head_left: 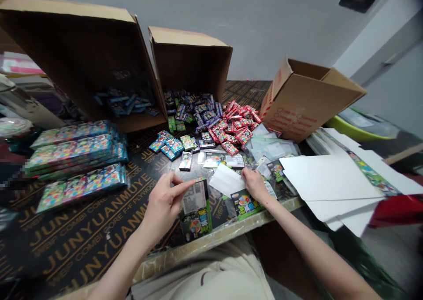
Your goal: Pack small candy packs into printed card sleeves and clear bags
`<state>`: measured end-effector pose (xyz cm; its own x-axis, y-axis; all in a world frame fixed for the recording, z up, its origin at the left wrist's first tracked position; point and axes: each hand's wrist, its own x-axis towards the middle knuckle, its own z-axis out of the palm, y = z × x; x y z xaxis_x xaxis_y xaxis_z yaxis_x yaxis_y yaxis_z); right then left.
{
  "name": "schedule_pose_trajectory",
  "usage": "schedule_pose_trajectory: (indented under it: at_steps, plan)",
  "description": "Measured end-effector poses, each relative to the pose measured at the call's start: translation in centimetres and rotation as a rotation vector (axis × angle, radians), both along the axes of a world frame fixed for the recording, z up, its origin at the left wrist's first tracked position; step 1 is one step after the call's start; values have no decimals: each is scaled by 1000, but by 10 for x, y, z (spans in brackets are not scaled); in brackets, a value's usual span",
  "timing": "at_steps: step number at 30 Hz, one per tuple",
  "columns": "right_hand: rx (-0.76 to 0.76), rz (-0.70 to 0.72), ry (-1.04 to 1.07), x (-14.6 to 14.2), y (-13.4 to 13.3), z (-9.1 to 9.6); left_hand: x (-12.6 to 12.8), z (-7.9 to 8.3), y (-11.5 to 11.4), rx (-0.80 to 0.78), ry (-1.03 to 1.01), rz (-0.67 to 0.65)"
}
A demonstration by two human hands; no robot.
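1. A person's left hand (164, 204) pinches the top of a green box (197, 209) between thumb and fingertips. The box stands upright at the near edge of the table (82, 234), its barcode label turned toward the camera.
2. The right hand (254, 183) lies just right of the box. Its fingers are curled down onto the edge of a white slip (226, 179); whether they grip the slip or only press on it cannot be told.
3. A second green packet (245, 203) lies flat beneath the right wrist, touching the table's front edge.
4. Behind the hands, a heap of red packets (236, 126) spreads beside a heap of blue and green packets (190, 110), which spills from the middle carton (191, 60).
5. A large carton (82, 57) on its side at the left holds a few blue packets, and a third carton (309, 97) stands tilted at the right.
6. Stacks of long colourful packs (77, 159) lie at the left of the table, well apart from the hands.
7. Clear sleeves (274, 150) lie beyond the right hand, and white sheets (327, 176) overhang the table's right end.
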<state>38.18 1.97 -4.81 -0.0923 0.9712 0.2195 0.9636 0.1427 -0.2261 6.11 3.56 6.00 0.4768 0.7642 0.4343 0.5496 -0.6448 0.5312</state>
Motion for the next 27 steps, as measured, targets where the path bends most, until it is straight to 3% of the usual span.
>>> schedule_pose_trajectory:
  at_steps: [9, 12, 14, 17, 19, 22, 24, 27]
  plan:
    - [-121, 154, 72, -13, -9, 1, -3, -4, -3, 21, -5, -3]
    - [-173, 142, 172, -7, 2, 15, -2, -2, -4, 23, -7, 3]
    - [-192, 159, 232, -8, 12, 36, -1, 0, -6, 25, -1, 19]
    - [-225, 252, 365, -29, 28, 86, 1, 3, -11, 18, -17, 43]
    - [-353, 419, 570, -53, 36, 125, 1, 3, -13, 16, -65, 80]
    - [-554, 641, 645, -93, 48, 171, 1, 1, -15, 40, -144, 134]
    - [-708, 725, 579, -116, 56, 184, 0, 0, -15, 63, -182, 130]
    - [-862, 791, 434, -139, 71, 184, 0, 1, -16, 72, -205, 101]
